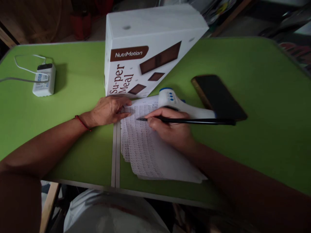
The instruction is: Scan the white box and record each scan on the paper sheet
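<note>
Pen [204,121] is gripped in the right hand [173,129], its tip pointed at papers [145,155] spread beneath that hand; their upper left edge is touched by the left hand [109,110], loosely open.

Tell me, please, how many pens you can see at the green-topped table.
1: the long, slim black pen in the bare right hand, its tip over the text-covered white paper sheets. Others may be hidden behind the white cardboard box.
</note>
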### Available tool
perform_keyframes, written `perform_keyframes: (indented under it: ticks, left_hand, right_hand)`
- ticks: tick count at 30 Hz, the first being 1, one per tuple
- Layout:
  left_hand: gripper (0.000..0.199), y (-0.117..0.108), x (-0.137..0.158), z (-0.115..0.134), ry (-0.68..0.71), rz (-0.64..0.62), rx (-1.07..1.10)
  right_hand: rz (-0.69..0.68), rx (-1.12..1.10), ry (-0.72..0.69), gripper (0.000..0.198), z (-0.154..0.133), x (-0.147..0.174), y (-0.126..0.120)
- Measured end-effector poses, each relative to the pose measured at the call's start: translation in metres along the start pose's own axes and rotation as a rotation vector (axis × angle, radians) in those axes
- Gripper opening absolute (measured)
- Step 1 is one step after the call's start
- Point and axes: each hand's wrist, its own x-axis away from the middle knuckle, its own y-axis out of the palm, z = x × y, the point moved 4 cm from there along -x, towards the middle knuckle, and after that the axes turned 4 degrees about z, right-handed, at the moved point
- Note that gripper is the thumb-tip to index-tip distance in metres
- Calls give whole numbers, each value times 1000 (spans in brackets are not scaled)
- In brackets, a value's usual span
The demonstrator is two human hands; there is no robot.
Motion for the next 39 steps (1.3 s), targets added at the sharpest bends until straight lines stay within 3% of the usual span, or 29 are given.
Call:
perform_keyframes:
  ticks: [7,26,32,39]
  left_hand:
    - [34,0,-1,1,-34,-45,-4]
    - [31,0,0,-1,-5,-11,4]
    - [30,2,0,-1,-4,-9,10]
    - [32,1,0,-1,13,-2,-1]
  right_hand:
    - [-35,22,-37,11,-1,-1,-1]
    - [7,5,-60,10,1,0,-2]
    - [-33,-43,-20,10,2,0,-2]
    - [32,-62,55,13,4,1,-2]
